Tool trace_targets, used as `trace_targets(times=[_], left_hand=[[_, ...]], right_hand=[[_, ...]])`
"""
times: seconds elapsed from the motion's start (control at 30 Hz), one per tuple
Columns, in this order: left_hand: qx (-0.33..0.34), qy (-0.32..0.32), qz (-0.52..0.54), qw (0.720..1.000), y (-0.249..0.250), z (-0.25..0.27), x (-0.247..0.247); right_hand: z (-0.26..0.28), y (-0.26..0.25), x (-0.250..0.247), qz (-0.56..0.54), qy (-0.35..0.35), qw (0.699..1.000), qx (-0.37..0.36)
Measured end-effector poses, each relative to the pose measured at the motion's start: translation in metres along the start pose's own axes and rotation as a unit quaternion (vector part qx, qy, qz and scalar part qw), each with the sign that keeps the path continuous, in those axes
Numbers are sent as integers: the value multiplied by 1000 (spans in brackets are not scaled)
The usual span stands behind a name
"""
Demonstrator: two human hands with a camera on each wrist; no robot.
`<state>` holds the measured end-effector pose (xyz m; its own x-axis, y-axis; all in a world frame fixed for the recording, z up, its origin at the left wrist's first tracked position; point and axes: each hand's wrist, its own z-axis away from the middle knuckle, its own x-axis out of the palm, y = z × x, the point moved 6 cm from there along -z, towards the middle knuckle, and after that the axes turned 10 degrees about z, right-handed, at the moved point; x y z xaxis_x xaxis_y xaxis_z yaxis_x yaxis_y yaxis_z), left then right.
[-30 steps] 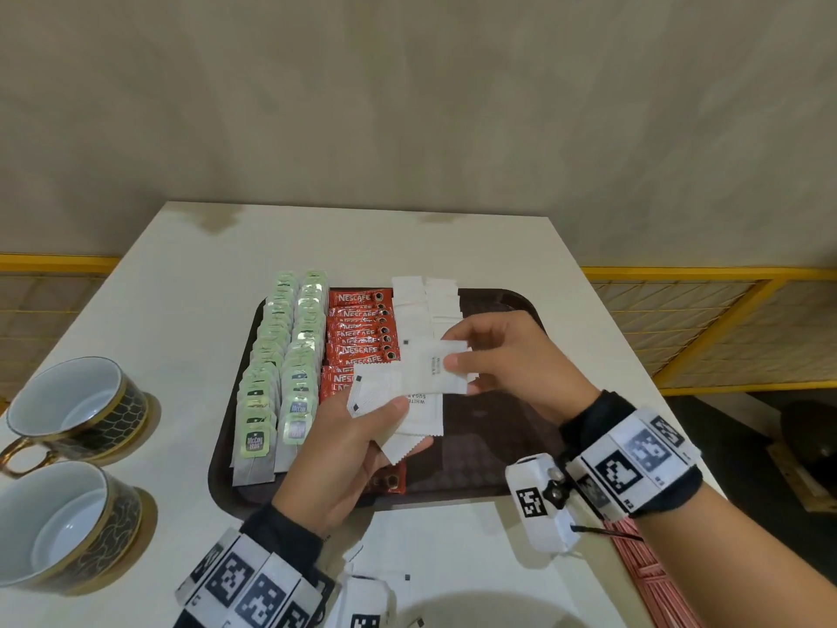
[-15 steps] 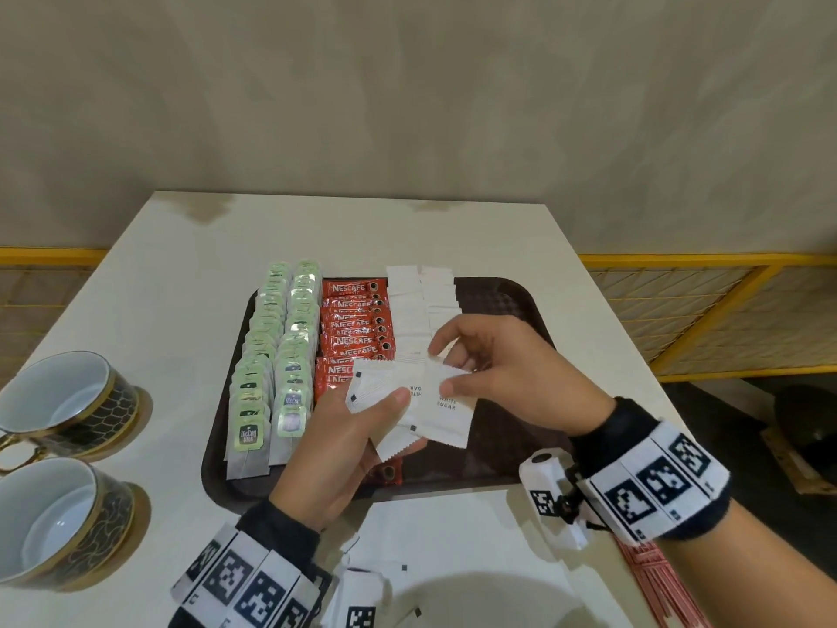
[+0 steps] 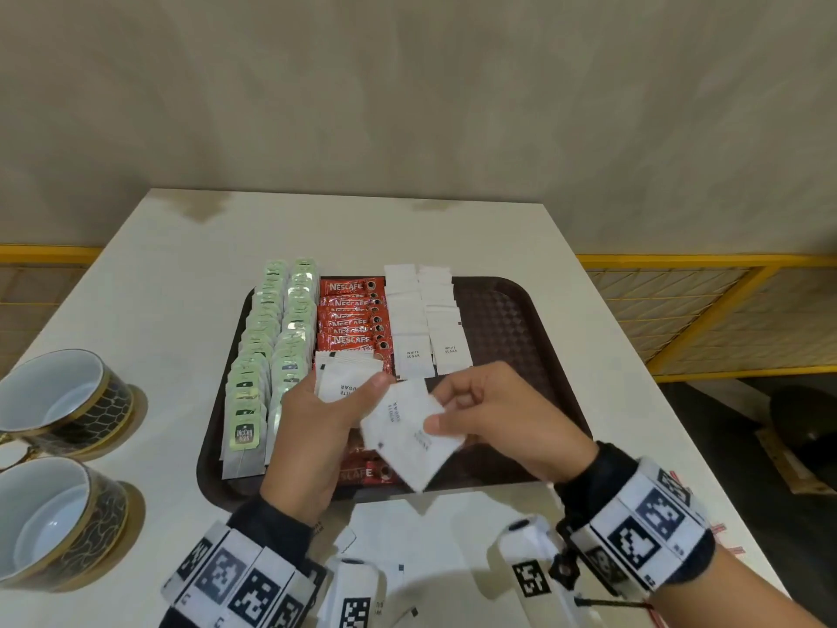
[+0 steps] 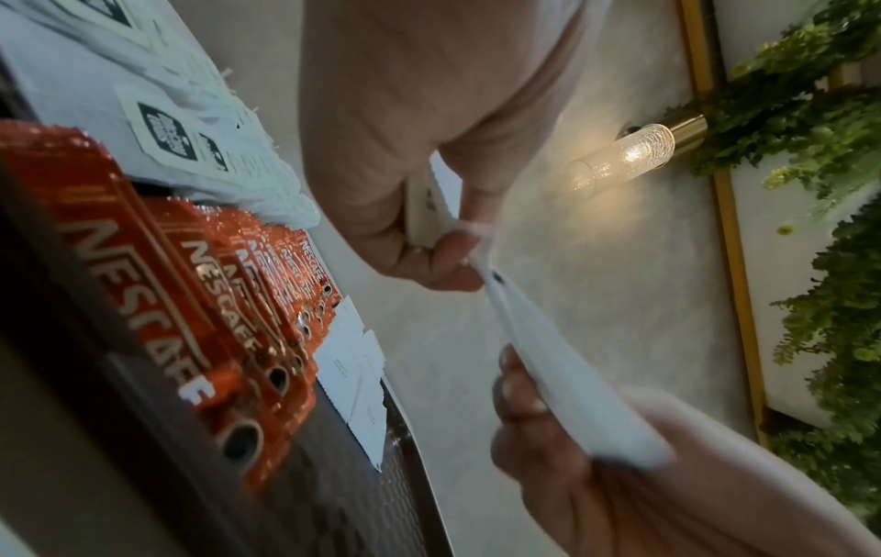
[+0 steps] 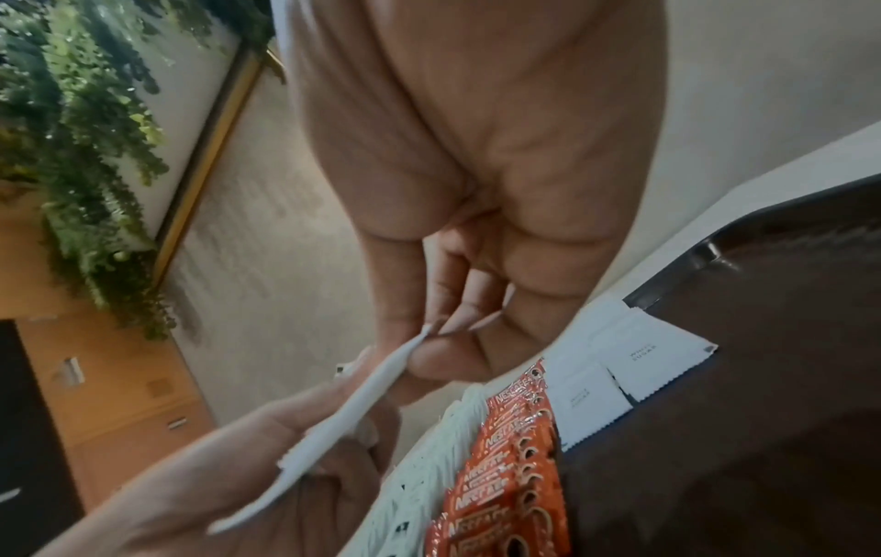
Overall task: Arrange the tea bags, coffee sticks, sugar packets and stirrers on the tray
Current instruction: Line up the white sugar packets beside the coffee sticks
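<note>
Progress status: the brown tray (image 3: 521, 319) lies at the centre of the head view on the white table (image 3: 181, 274). Its left part is filled with two columns of green tea bags (image 3: 267, 355). A column of red coffee sticks (image 3: 351, 317) is laid just right of them, and two columns of white sugar packets (image 3: 428, 324) follow next. The right part of the tray is bare.

The sugar step is judged to be in hand and unfinished. A small stack of sugar packets (image 3: 346, 383) is gripped in the left hand (image 3: 317, 428), with the thumb pressed on top and the fingers curled beneath. One or two packets (image 3: 410, 439) are pinched between thumb and forefinger of the right hand (image 3: 493, 419), above the near edge of the tray; the exact count cannot be told. More white packets (image 3: 407, 523) are seen on the table at the lower centre of the frame.

Thin red items (image 3: 724, 534) are visible at the lower right, behind the right wrist; these are possibly the stirrers, not yet placed. Two cups (image 3: 59, 446) stand at the left edge.
</note>
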<state>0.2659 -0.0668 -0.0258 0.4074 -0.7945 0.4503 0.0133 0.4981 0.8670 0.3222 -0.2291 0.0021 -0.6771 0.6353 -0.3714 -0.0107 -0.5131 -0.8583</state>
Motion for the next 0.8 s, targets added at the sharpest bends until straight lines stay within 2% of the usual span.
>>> trace_targets(times=[0.07, 0.2, 0.37, 0.53, 0.63, 0.7, 0.8], left_hand=[[5, -2, -12, 1000, 5, 1, -1], [21, -23, -56, 998, 11, 2, 2], [32, -34, -66, 997, 9, 5, 12], [17, 39, 39, 998, 9, 6, -5], [-4, 13, 31, 999, 2, 12, 4], [-10, -3, 15, 1000, -1, 14, 11], [-6, 11, -8, 1000, 1, 11, 6]], right_hand=[[6, 0, 4, 43, -38, 998, -2], [8, -12, -25, 38, 21, 999, -19], [6, -14, -6, 66, -4, 998, -24], [10, -5, -19, -84, 90, 992, -10], [10, -1, -10, -124, 99, 987, -9], [9, 2, 0, -114, 84, 990, -8], [8, 5, 2, -40, 62, 997, -20]])
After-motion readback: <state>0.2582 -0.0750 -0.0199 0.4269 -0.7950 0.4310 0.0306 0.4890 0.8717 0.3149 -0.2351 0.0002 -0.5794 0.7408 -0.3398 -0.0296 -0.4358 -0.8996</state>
